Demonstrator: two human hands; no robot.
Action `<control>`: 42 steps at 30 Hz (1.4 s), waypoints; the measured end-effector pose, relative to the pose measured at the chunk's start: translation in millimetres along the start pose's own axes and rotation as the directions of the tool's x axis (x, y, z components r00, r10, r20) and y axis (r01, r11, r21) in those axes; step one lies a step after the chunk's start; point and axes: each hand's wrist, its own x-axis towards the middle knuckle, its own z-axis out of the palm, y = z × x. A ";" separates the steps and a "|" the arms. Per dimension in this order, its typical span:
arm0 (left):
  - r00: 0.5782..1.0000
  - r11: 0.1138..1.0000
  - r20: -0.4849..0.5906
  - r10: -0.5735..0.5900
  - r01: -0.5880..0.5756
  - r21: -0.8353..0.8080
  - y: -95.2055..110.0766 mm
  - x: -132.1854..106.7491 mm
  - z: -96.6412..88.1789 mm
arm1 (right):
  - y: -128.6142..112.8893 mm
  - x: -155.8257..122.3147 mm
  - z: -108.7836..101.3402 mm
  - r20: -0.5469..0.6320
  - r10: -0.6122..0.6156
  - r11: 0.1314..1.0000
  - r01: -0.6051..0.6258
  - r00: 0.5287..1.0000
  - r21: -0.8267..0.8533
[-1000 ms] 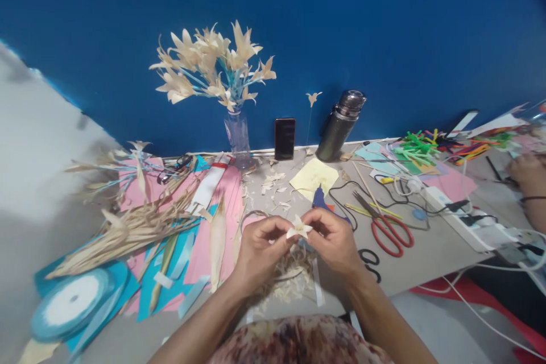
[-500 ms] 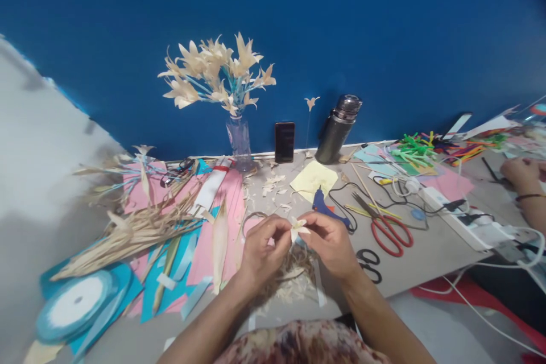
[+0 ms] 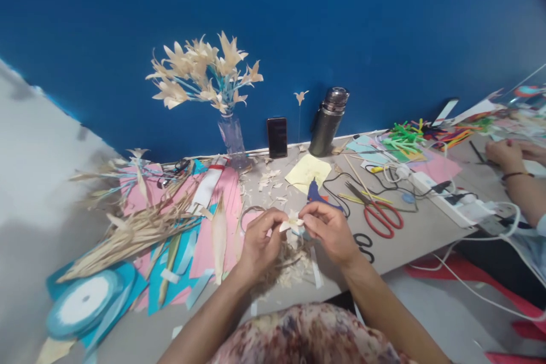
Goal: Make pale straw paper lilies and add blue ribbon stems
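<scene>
Between my two hands is a small cream-coloured corn-husk-like flower point(image 3: 292, 222) with pointed petals. My left hand point(image 3: 263, 242) pinches its left side between thumb and fingers. On the right side, my right hand point(image 3: 330, 232) pinches a petal with thumb and forefinger. Below lies a heap of pale scraps point(image 3: 294, 267), partly hidden by my hands. A blue glue gun point(image 3: 314, 192) rests just beyond my right hand, by a yellow paper square point(image 3: 303, 169). Red-handled scissors point(image 3: 377, 213) and a black-handled pair point(image 3: 364, 245) lie to the right.
A plastic bottle point(image 3: 232, 139) holds similar flowers at the back. A phone point(image 3: 277, 137) and a dark flask point(image 3: 328, 123) stand by the wall. Dried husk strips point(image 3: 132, 233) and a blue ribbon roll point(image 3: 83, 301) are left. A power strip point(image 3: 443, 199) and another person's hand point(image 3: 505, 154) are right.
The flower has turned, its petals now spreading more sideways, while both hands keep their pinch. The whole view has shifted slightly, and more of the other person's arms shows at the right.
</scene>
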 end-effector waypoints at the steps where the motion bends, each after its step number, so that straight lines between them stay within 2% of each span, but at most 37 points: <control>1: 0.999 0.999 0.009 -0.034 0.035 -0.034 -1.3 -0.9 1.2 | -0.6 -0.6 -1.2 0.016 -0.006 1.000 0.006 1.000 -0.015; 5: 0.973 0.950 0.106 -0.205 0.224 -0.218 -3.2 -5.2 3.8 | -3.1 -2.4 -5.4 0.017 -0.023 0.993 0.025 1.000 -0.116; 8: 0.959 0.919 0.131 -0.253 0.281 -0.278 -3.9 -8.1 4.3 | -5.5 -4.6 -8.1 0.002 -0.029 0.988 0.029 1.000 -0.153; 14: 0.963 0.927 0.104 -0.250 0.269 -0.260 -3.8 -7.7 9.9 | -13.6 -13.3 -11.7 0.022 -0.001 0.979 0.005 1.000 -0.202; 21: 0.983 0.980 0.068 -0.172 0.177 -0.087 6.5 -3.0 10.5 | -9.3 -14.9 -15.0 0.060 -0.021 0.970 0.035 0.998 -0.240; 27: 0.990 0.988 0.017 -0.138 0.137 0.070 4.5 -1.1 8.5 | -1.9 -10.4 -12.8 0.067 -0.015 0.969 0.032 0.998 -0.247; 30: 0.990 0.986 -0.001 -0.144 0.143 0.080 4.7 -0.9 8.5 | -2.1 -8.5 -10.2 0.079 -0.036 0.960 0.057 0.996 -0.274; 33: 0.973 0.973 0.007 -0.230 0.230 -0.022 6.3 -0.9 8.8 | -3.6 -7.0 -9.2 0.084 -0.049 0.946 0.074 0.995 -0.316; 35: 0.938 0.920 0.054 -0.342 0.346 -0.186 7.7 -0.3 9.0 | -3.3 -6.2 -10.0 0.073 -0.052 0.939 0.074 0.996 -0.335; 38: 0.863 0.753 0.182 -0.471 0.500 -0.427 9.5 2.0 9.3 | -1.2 -5.3 -11.4 0.044 -0.047 0.935 0.059 0.998 -0.348; 40: 0.834 0.653 0.254 -0.490 0.544 -0.527 9.7 3.5 9.4 | -0.7 -5.2 -10.8 0.040 -0.046 0.933 0.057 0.998 -0.354; 42: 0.823 0.584 0.295 -0.486 0.557 -0.591 8.6 4.2 9.7 | -2.1 -5.6 -8.4 0.040 -0.078 0.924 0.087 0.996 -0.372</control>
